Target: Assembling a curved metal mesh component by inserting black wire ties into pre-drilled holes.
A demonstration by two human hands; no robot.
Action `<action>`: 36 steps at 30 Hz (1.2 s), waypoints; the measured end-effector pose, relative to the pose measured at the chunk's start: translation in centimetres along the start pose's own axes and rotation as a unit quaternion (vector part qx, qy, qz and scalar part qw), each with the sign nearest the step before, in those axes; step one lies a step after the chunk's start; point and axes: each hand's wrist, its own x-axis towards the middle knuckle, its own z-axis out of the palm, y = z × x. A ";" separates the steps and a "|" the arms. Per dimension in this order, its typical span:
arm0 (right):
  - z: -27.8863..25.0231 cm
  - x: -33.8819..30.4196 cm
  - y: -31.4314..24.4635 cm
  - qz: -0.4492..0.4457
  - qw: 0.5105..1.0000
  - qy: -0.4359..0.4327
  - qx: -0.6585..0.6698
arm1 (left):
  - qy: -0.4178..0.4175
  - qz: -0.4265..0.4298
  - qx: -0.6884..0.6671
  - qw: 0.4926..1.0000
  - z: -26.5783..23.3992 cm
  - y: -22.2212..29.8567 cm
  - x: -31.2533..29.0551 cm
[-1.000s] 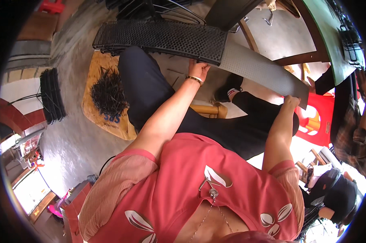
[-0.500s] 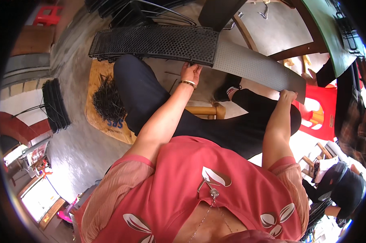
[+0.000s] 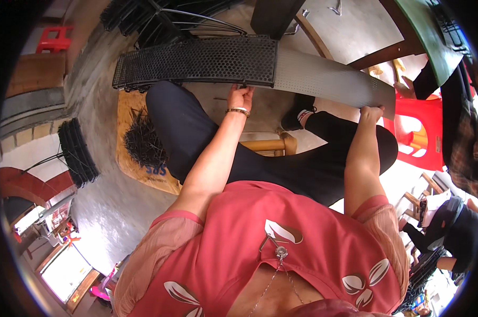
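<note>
I have the long perforated metal panel (image 3: 260, 66) held level across the far side, above my knees: left hand (image 3: 240, 97) pinching its near edge mid-length, right hand (image 3: 371, 113) clamped near its right end, balancing the span.

The one view sits on my head and looks steeply down my chest and lap, close in. My left hand (image 3: 240, 98) and right hand (image 3: 371, 112) lie beyond my knees near the top; past them the floor bends toward the rim.
</note>
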 end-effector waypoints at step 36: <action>-1.8 -16.0 15.4 0.165 0.960 -0.214 -0.076 | 0.112 0.067 -0.032 0.991 -3.9 10.9 2.9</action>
